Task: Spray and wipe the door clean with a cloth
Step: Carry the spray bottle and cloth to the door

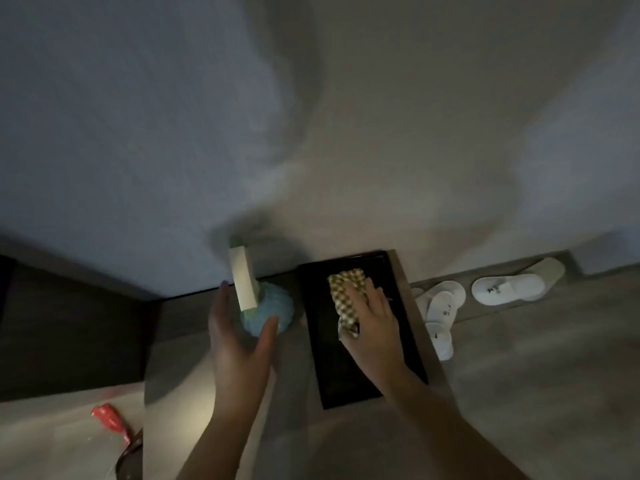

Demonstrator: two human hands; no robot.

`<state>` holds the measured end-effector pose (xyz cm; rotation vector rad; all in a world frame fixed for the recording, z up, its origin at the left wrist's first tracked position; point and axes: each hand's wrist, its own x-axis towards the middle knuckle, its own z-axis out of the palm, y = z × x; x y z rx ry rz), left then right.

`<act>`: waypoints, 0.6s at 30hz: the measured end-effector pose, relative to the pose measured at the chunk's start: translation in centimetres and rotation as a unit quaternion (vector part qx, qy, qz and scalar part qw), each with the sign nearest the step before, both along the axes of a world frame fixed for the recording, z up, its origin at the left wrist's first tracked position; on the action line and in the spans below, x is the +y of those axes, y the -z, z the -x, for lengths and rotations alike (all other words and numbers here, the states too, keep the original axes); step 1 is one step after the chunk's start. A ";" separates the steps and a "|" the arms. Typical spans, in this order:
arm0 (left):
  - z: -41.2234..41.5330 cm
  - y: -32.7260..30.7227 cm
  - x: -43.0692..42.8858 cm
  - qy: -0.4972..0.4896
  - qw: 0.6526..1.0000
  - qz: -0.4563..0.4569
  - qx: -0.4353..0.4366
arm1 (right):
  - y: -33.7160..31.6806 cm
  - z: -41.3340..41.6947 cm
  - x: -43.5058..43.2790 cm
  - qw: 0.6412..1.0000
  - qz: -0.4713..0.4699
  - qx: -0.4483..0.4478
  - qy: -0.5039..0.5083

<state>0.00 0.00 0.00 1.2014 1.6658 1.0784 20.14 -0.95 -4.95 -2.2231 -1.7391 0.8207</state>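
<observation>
The left hand [239,344], spread wide and empty, looks set to grab the spray bottle [269,308]. The right hand [375,323] covers the cloth [344,289], grip unclear.
</observation>
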 end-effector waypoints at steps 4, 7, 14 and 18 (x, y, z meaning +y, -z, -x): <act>-0.4 0.3 1.2 0.029 0.999 -0.014 -0.012 | 1.7 0.1 0.8 0.998 -0.034 -0.054 -0.008; 0.0 1.1 1.5 0.042 0.999 -0.010 0.011 | 2.8 -0.2 0.8 0.997 -0.057 -0.055 0.000; -0.1 1.3 1.9 0.074 0.996 -0.026 0.050 | 1.9 -0.4 0.6 0.989 -0.110 0.071 0.074; 0.0 -0.8 1.0 0.105 0.994 -0.028 0.026 | -1.9 -0.8 -0.9 0.950 -0.149 0.223 0.157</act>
